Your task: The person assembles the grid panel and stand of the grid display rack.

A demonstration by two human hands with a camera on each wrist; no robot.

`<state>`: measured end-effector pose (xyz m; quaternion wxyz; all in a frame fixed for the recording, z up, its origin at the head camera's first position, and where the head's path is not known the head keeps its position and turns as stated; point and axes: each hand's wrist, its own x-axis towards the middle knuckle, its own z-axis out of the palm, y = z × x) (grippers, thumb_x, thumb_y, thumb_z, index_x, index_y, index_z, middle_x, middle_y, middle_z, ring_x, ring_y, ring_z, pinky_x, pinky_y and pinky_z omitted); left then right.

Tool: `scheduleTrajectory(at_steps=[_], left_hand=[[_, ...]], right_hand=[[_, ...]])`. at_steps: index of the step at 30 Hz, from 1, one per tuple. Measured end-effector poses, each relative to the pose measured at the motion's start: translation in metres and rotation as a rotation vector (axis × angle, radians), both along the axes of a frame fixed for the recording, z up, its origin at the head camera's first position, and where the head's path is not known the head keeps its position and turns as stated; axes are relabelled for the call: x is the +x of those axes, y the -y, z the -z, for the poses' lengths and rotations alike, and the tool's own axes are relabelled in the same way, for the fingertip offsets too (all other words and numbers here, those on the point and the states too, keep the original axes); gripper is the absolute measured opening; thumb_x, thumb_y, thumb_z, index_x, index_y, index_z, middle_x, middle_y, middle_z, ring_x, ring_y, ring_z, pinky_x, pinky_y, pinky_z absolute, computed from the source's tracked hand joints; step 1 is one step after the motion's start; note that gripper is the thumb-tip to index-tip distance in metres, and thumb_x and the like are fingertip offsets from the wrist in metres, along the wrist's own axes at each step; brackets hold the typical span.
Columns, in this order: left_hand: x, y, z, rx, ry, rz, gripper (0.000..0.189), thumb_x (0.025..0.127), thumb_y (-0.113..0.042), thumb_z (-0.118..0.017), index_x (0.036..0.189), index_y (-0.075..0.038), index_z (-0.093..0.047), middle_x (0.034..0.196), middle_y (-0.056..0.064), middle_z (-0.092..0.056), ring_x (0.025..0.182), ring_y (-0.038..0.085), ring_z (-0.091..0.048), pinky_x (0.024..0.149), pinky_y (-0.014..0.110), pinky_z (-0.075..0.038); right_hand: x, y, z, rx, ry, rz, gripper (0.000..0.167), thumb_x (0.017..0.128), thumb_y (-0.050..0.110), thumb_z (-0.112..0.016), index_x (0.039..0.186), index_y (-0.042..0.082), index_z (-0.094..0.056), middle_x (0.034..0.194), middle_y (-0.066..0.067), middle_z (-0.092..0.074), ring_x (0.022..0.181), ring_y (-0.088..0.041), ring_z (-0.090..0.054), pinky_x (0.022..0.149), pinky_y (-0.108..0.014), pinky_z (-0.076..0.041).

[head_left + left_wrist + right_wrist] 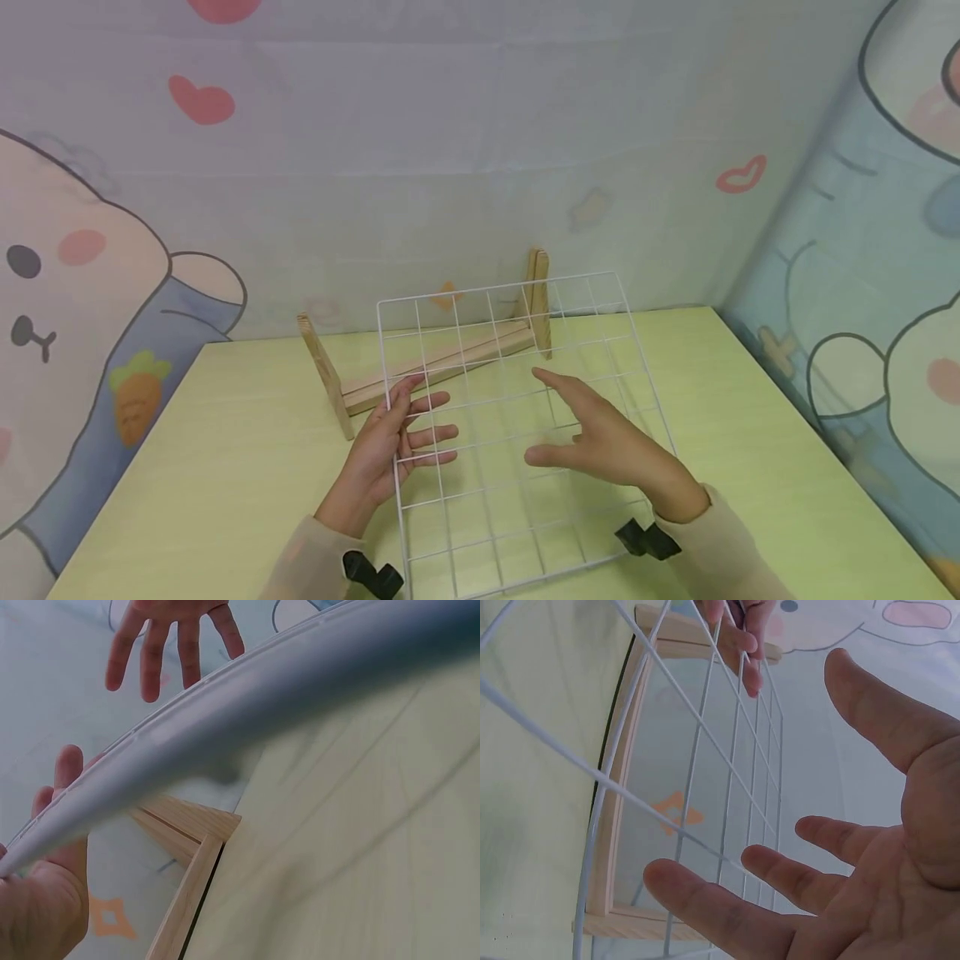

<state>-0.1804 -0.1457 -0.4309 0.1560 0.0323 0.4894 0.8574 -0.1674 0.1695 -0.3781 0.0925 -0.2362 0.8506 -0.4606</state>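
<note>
Wire grid (512, 437) in left fingers (446, 432)

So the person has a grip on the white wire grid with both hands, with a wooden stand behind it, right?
Not both hands: the head view shows only the left grip on the grid; the right grip is open and empty.

The person's left sleeve (306, 560) and right sleeve (726, 550) are plain pale beige, each reaching the wrist. A small black left wrist camera (372, 575) and a matching right wrist camera (648, 540) both show blocky, angular outlines; the left hand (381, 446) and right hand (613, 437) are bare.
</note>
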Motion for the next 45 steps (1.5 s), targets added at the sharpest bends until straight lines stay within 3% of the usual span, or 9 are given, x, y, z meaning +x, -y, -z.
scheduleTrajectory(at_steps=[7, 14, 20, 29, 34, 38, 45], left_hand=[[-0.001, -0.003, -0.002, -0.009, -0.028, 0.008, 0.053, 0.115, -0.043, -0.037, 0.162, -0.020, -0.029, 0.137, 0.002, -0.063, 0.093, 0.025, -0.079, 0.083, 0.056, -0.062], [-0.001, -0.006, -0.004, -0.001, -0.047, 0.015, 0.054, 0.115, -0.044, -0.037, 0.162, -0.020, -0.029, 0.137, 0.002, -0.061, 0.093, 0.024, -0.079, 0.083, 0.055, -0.062], [-0.001, -0.008, -0.005, 0.002, -0.046, 0.013, 0.053, 0.115, -0.043, -0.037, 0.162, -0.020, -0.030, 0.138, 0.003, -0.061, 0.092, 0.023, -0.079, 0.082, 0.054, -0.063], [0.001, -0.014, -0.012, 0.000, -0.047, 0.007, 0.058, 0.114, -0.045, -0.038, 0.164, -0.018, -0.026, 0.139, 0.004, -0.060, 0.091, 0.023, -0.079, 0.082, 0.054, -0.063], [0.002, -0.015, -0.014, 0.000, -0.036, 0.002, 0.052, 0.115, -0.045, -0.038, 0.161, -0.022, -0.033, 0.138, 0.003, -0.061, 0.091, 0.024, -0.079, 0.082, 0.054, -0.062], [0.003, -0.015, -0.015, 0.000, -0.032, -0.002, 0.046, 0.115, -0.044, -0.038, 0.157, -0.025, -0.037, 0.138, 0.003, -0.062, 0.091, 0.024, -0.079, 0.082, 0.054, -0.063], [0.004, -0.015, -0.017, -0.003, -0.045, 0.002, 0.056, 0.115, -0.044, -0.037, 0.164, -0.019, -0.028, 0.138, 0.003, -0.062, 0.091, 0.023, -0.079, 0.083, 0.054, -0.062]], right_hand=[[0.001, 0.007, 0.000, -0.007, 0.002, -0.028, 0.098, 0.091, 0.042, -0.085, 0.167, 0.020, -0.028, 0.170, -0.011, -0.027, 0.154, -0.040, -0.029, 0.104, -0.068, -0.048], [0.000, 0.016, -0.001, 0.053, -0.088, -0.030, 0.101, 0.086, 0.042, -0.089, 0.166, 0.014, -0.032, 0.168, -0.011, -0.033, 0.153, -0.036, -0.033, 0.118, -0.063, -0.034], [-0.001, 0.022, 0.000, 0.086, -0.089, -0.014, 0.101, 0.085, 0.040, -0.090, 0.165, 0.015, -0.034, 0.168, -0.010, -0.033, 0.153, -0.037, -0.032, 0.118, -0.065, -0.033], [0.004, 0.027, 0.001, 0.172, -0.143, 0.007, 0.090, 0.084, 0.039, -0.091, 0.160, 0.022, -0.046, 0.167, -0.017, -0.034, 0.149, -0.051, -0.034, 0.108, -0.073, -0.039], [0.006, 0.029, 0.002, 0.214, -0.165, 0.012, 0.081, 0.084, 0.039, -0.091, 0.155, 0.021, -0.054, 0.167, -0.017, -0.033, 0.147, -0.055, -0.034, 0.104, -0.074, -0.043], [0.006, 0.031, 0.005, 0.243, -0.194, 0.015, 0.079, 0.083, 0.036, -0.092, 0.151, 0.019, -0.058, 0.168, -0.017, -0.033, 0.147, -0.056, -0.033, 0.103, -0.073, -0.045], [0.004, 0.033, 0.011, 0.288, -0.220, 0.031, 0.078, 0.083, 0.027, -0.094, 0.151, 0.018, -0.058, 0.169, -0.015, -0.031, 0.147, -0.053, -0.034, 0.102, -0.066, -0.049]])
